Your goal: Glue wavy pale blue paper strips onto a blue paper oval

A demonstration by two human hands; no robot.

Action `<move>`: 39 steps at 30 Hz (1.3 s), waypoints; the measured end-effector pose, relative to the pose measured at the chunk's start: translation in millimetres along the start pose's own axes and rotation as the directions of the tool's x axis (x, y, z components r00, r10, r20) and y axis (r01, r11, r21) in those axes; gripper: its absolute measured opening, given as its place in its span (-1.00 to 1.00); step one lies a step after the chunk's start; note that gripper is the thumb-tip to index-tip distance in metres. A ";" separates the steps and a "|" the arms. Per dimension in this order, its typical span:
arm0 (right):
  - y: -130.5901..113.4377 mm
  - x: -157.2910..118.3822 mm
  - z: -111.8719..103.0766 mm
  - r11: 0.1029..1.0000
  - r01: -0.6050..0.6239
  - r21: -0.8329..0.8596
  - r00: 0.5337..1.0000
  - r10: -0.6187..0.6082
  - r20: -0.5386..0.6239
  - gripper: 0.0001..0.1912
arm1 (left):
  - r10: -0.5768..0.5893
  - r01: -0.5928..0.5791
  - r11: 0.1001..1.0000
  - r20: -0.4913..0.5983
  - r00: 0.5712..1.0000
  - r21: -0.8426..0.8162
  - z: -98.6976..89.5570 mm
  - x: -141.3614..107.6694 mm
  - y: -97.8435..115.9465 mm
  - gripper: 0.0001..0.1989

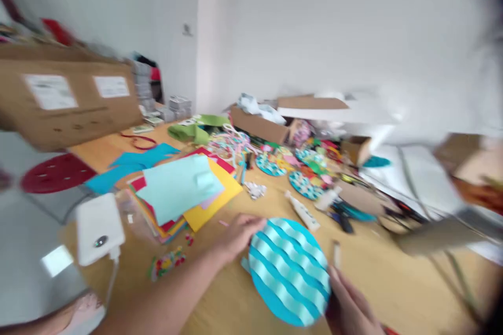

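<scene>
- Left hand (236, 238): fingers curled over the upper-left edge of a round blue paper disc (288, 271), pinching its rim; forearm comes in from the lower left across the table.
- Right hand (349, 309): at the disc's lower-right edge, fingers closed on the rim; only part of the hand is in view at the bottom of the frame. A small pale stick (337, 254) stands just above it; whether the fingers hold it cannot be told through the blur.
- Disc: striped with wavy pale and darker blue bands, held between both hands low over the wooden table (393, 282), near its front edge.
- Just beyond the disc: a white glue tube (302, 211) lying flat, then dark scissors (346, 217).
- Further back: smaller patterned blue discs (304, 186) among bright paper scraps, and loose ribbon curls (230, 142).
- Left of the hands: a stack of coloured paper sheets (184, 191), pale blue on top, yellow beneath; a white box-like device (98, 227) with a cable at the table corner; small coloured bits (167, 263) near the forearm.
- Far edge: open cardboard boxes (259, 124) by the wall; a large cardboard box (66, 97) at left, blurred.
- Whole frame is motion-blurred; fine detail is unreadable.
</scene>
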State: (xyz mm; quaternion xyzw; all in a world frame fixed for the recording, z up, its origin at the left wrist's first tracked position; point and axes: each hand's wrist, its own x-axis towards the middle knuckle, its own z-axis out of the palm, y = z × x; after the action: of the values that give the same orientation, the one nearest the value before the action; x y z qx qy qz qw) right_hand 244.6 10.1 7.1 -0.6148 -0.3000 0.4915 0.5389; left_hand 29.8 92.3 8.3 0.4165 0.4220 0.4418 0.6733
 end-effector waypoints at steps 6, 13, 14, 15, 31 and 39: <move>-3.7 -1.7 4.5 0.959 -0.026 0.281 0.993 -0.008 0.119 -0.63 | -0.033 0.035 0.999 0.110 0.993 -0.018 -1.6 6.9 -1.7 -0.59; -6.8 -5.9 6.1 0.963 -0.014 0.268 0.987 -0.030 0.159 -0.63 | 0.003 -0.008 0.999 0.096 0.995 0.049 -2.0 6.5 0.0 -0.60; -6.9 -5.8 6.0 0.966 -0.007 0.257 0.987 -0.035 0.159 -0.62 | 0.004 -0.010 0.998 0.095 0.995 0.064 -2.3 6.8 0.3 -0.60; -7.0 -5.5 5.8 0.970 0.004 0.242 0.987 -0.043 0.156 -0.60 | 0.005 -0.013 0.997 0.095 0.995 0.078 -2.5 7.1 0.2 -0.60; 6.1 6.0 -6.0 0.972 0.187 -0.142 0.982 -0.190 -0.008 -0.48 | 0.035 -0.068 0.975 0.154 0.987 0.211 -2.7 8.6 -12.4 -0.57; 3.2 5.0 -6.6 0.983 0.153 -0.100 0.988 -0.149 0.044 -0.49 | 0.073 -0.122 0.953 0.182 0.981 0.278 -3.2 7.9 -10.7 -0.53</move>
State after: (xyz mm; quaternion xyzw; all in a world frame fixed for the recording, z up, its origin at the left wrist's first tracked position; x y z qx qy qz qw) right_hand 251.9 11.4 2.3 -0.6083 -0.3807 0.4441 0.5366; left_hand 31.5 97.6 -4.2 0.5664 0.4019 0.3714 0.6162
